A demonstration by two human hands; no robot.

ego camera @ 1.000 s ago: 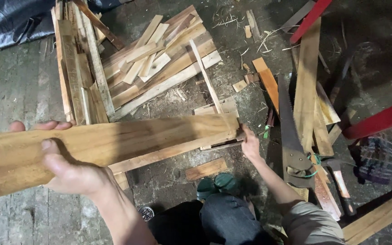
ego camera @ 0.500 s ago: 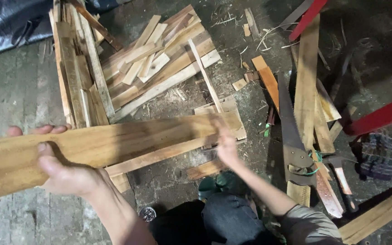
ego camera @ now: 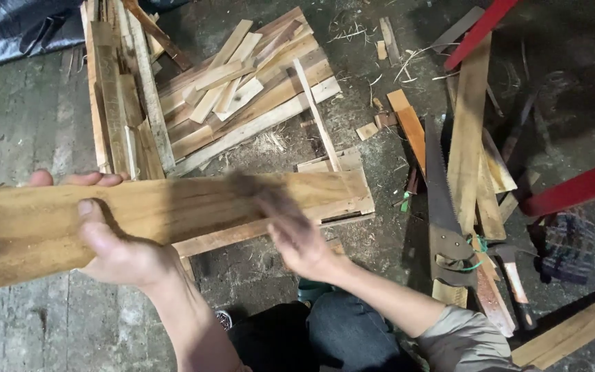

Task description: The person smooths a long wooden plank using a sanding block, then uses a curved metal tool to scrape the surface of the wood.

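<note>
Left hand (ego camera: 122,251) clamps the long pale wooden plank (ego camera: 166,207); right hand (ego camera: 297,238), blurred, lies flat and open on it. Rough grain under the palm risks splinters; one-handed grip may slip.

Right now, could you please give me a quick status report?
Left hand grips long pale wooden plank. Right hand blurred over it. Handsaw lies alongside.

– Where's the plank (ego camera: 173,210)?
– Across the near left, running left to right, with the left hand (ego camera: 115,251) wrapped round it and the right hand (ego camera: 297,234) on its right part.
– And beyond it?
– A heap of slats (ego camera: 242,89) lies on the floor, far centre, with a stack of boards (ego camera: 122,96) along its left.
– To the right?
– A saw (ego camera: 442,207) lies beside an upright-running board (ego camera: 466,138); a hammer (ego camera: 514,282) sits nearer, right of the saw's handle.
</note>
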